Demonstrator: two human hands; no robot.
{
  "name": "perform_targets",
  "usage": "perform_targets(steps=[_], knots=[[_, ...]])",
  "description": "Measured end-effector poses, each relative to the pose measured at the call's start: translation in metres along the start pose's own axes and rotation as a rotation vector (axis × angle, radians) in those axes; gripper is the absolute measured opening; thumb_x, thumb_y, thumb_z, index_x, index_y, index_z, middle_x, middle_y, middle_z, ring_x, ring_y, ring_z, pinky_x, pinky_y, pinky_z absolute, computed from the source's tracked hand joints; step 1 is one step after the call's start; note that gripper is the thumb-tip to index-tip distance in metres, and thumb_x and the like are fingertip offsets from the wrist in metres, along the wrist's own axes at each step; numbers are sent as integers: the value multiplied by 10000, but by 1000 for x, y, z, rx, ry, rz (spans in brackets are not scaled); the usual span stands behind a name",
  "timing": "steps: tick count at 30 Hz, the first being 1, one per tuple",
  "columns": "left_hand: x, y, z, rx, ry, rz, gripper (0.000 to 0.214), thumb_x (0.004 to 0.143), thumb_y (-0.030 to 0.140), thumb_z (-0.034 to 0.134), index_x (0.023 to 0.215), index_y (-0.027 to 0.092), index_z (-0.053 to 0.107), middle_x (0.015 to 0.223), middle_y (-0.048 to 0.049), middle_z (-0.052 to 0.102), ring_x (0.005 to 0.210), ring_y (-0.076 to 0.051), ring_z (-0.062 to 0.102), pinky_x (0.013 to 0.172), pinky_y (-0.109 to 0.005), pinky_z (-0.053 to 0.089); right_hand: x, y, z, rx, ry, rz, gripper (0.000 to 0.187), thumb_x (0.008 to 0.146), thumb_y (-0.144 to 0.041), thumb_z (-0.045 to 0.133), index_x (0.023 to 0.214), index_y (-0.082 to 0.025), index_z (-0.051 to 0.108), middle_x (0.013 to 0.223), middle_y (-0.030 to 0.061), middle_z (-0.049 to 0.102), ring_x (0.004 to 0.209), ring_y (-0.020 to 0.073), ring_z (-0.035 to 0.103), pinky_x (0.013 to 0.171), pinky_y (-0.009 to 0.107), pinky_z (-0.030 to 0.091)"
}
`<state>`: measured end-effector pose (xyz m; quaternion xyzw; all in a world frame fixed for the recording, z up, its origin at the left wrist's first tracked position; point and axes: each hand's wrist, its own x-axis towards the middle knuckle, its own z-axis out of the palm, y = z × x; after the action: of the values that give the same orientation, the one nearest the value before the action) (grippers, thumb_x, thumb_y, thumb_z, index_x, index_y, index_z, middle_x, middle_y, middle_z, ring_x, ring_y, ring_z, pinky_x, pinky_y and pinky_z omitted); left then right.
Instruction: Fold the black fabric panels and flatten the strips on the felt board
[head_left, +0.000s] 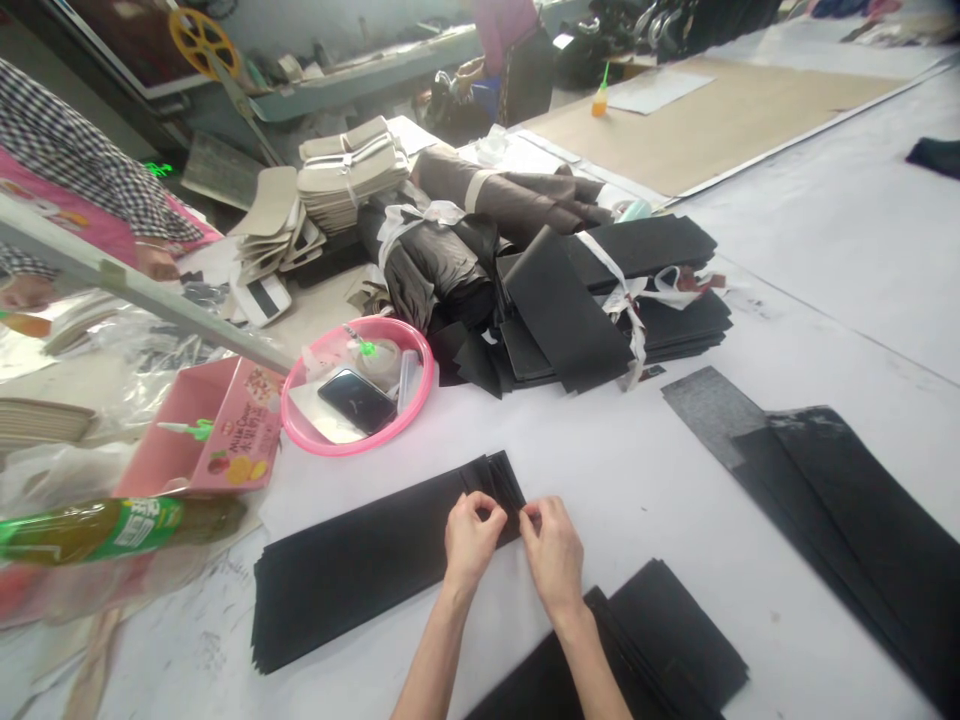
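A stack of long black strips (360, 560) lies on the white table in front of me, fanned at its right end. My left hand (471, 540) pinches the right end of that stack, fingers curled onto the strips. My right hand (553, 550) is closed beside it, its fingertips pinching the same end from the right. Below my right wrist lies a second pile of black sheets (660, 640).
A pink round tray (409, 415) holds a phone and tape. A pink box (217, 430) and a green bottle (112, 528) lie at left. Tied bundles of black material (600, 300) sit behind; more black sheets (840, 500) lie at right. Other people stand at far left and back.
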<state>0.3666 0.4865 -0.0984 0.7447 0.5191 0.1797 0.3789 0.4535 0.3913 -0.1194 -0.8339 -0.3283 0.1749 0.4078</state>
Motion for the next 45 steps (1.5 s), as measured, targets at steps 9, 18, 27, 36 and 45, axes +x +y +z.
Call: perform_targets(steps=[9,18,27,36,45], knots=[[4,-4,-11,-127,-106,-27,128,688,283,592,600,199,634,548,19,578,479,-121,434,639,-305,427,6,-6,-4,52,-82,66,155,919,-374,563,869,-251,640,934,-2,582,803,169,594,698,297,440],[2,-11,-20,-292,-182,-136,111,694,264,538,617,189,508,546,40,467,523,-109,414,501,-212,329,14,-19,10,-99,-35,126,118,913,-269,548,827,-218,611,939,27,554,882,214,579,706,324,442],[0,-15,-13,-276,-146,-70,107,689,259,584,635,183,533,515,66,414,492,-87,363,498,-198,324,9,-3,4,150,-115,98,190,891,-385,592,809,-219,634,936,22,552,847,197,579,760,334,451],[-2,-13,-12,-190,-127,2,130,742,290,575,657,192,573,502,71,437,460,-85,360,535,-224,374,-6,6,10,58,-30,-51,111,919,-270,551,859,-213,625,965,44,536,901,216,557,794,361,480],[-3,-14,-9,-128,-118,40,226,791,390,600,685,191,586,544,57,477,478,-90,392,521,-226,345,-21,-6,19,-123,71,-161,186,948,-282,485,893,-200,642,1067,107,542,959,255,576,784,409,549]])
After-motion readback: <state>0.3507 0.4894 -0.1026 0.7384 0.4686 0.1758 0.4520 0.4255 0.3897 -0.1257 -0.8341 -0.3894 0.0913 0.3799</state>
